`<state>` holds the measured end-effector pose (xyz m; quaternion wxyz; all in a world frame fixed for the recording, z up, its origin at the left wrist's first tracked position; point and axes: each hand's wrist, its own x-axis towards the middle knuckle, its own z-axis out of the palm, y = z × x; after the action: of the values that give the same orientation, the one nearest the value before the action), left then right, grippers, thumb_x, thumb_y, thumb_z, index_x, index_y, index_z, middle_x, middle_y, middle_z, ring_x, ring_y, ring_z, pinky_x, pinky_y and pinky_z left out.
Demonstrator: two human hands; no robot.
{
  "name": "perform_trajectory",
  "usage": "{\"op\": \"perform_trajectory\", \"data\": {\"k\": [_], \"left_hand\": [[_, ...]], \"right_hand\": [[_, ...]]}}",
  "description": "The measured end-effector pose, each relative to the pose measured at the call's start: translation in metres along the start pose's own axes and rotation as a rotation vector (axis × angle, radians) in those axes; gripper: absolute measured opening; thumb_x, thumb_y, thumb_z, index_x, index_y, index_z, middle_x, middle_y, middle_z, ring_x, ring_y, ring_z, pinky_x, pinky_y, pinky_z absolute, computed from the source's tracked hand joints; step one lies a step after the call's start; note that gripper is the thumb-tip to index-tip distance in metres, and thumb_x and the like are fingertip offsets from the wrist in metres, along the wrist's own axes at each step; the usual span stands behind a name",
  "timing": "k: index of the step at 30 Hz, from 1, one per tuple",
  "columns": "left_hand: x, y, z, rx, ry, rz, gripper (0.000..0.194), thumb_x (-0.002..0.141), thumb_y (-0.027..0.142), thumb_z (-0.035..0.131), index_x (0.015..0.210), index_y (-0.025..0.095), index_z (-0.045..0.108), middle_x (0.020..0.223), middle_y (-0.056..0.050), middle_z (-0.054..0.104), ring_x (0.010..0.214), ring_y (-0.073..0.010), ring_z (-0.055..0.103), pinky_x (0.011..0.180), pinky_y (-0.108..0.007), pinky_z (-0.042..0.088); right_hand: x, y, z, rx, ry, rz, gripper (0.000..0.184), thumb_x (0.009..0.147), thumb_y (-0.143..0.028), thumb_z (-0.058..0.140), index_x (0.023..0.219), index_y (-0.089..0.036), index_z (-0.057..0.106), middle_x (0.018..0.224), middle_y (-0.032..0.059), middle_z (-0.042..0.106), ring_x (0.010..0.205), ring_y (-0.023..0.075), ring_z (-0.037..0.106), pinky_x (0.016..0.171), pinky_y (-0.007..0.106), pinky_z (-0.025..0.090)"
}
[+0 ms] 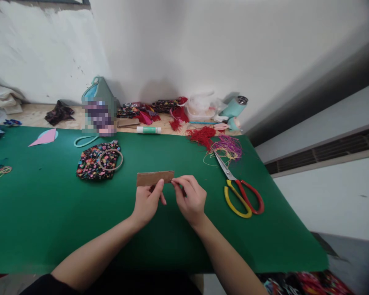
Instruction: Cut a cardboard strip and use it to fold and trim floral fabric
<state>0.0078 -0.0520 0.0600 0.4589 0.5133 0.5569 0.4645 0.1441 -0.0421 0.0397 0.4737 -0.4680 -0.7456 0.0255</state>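
Observation:
A brown cardboard strip (154, 178) lies lengthwise above the middle of the green table cover (49, 213). My left hand (147, 203) pinches its lower edge with thumb and fingers. My right hand (189, 198) is curled, its fingertips pinched at the strip's right end. Whether a thread runs between the fingers is too small to tell.
Red-and-yellow scissors (240, 190) lie to the right. Behind them are tangled red (201, 135) and purple-yellow threads (229, 147). To the left lie floral fabric (94, 164) with a ring (110, 159), a glue stick (149, 130), a teal bag (99, 106), a flask (235, 108) and pink paper (46, 137).

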Motion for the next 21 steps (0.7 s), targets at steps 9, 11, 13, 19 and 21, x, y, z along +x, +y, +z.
{"op": "perform_trajectory", "data": {"k": [9, 11, 13, 19, 21], "left_hand": [[-0.007, -0.004, 0.003, 0.062, 0.048, 0.063, 0.032, 0.086, 0.034, 0.048, 0.068, 0.015, 0.067, 0.04, 0.003, 0.054, 0.04, -0.0102, 0.053, 0.049, -0.02, 0.044], [-0.008, -0.007, 0.005, 0.098, 0.044, 0.086, 0.029, 0.086, 0.033, 0.048, 0.075, 0.015, 0.068, 0.041, 0.003, 0.053, 0.04, -0.0102, 0.053, 0.048, -0.02, 0.043], [-0.008, -0.008, 0.006, 0.115, 0.04, 0.085, 0.029, 0.087, 0.033, 0.047, 0.074, 0.015, 0.067, 0.042, 0.003, 0.053, 0.04, -0.0101, 0.053, 0.046, -0.019, 0.043], [-0.005, -0.003, 0.003, 0.104, 0.053, 0.071, 0.028, 0.086, 0.031, 0.047, 0.071, 0.015, 0.064, 0.043, 0.003, 0.054, 0.04, -0.0097, 0.053, 0.046, -0.019, 0.042], [-0.002, 0.0, 0.0, 0.106, 0.094, 0.067, 0.035, 0.086, 0.033, 0.048, 0.058, 0.016, 0.061, 0.041, 0.002, 0.054, 0.04, -0.0096, 0.053, 0.049, -0.02, 0.043]], "right_hand": [[-0.001, -0.004, 0.011, -0.206, -0.029, 0.0, 0.014, 0.091, -0.016, 0.041, 0.082, -0.016, 0.052, 0.074, 0.0049, 0.058, 0.061, 0.0113, 0.054, 0.053, 0.02, 0.041], [-0.003, -0.004, 0.014, -0.251, -0.02, 0.018, 0.015, 0.091, -0.016, 0.039, 0.081, -0.017, 0.051, 0.073, 0.0047, 0.058, 0.058, 0.011, 0.052, 0.05, 0.02, 0.039], [-0.005, -0.004, 0.016, -0.274, -0.014, 0.024, 0.016, 0.091, -0.016, 0.038, 0.081, -0.017, 0.05, 0.073, 0.0044, 0.057, 0.056, 0.0108, 0.051, 0.049, 0.02, 0.038], [-0.005, -0.004, 0.016, -0.247, -0.033, 0.008, 0.016, 0.091, -0.015, 0.036, 0.08, -0.017, 0.048, 0.072, 0.0047, 0.056, 0.057, 0.0117, 0.051, 0.05, 0.021, 0.039], [-0.005, -0.006, 0.015, -0.217, -0.056, -0.003, 0.017, 0.09, -0.015, 0.036, 0.079, -0.017, 0.048, 0.071, 0.0049, 0.055, 0.058, 0.0122, 0.051, 0.051, 0.022, 0.04]]}}
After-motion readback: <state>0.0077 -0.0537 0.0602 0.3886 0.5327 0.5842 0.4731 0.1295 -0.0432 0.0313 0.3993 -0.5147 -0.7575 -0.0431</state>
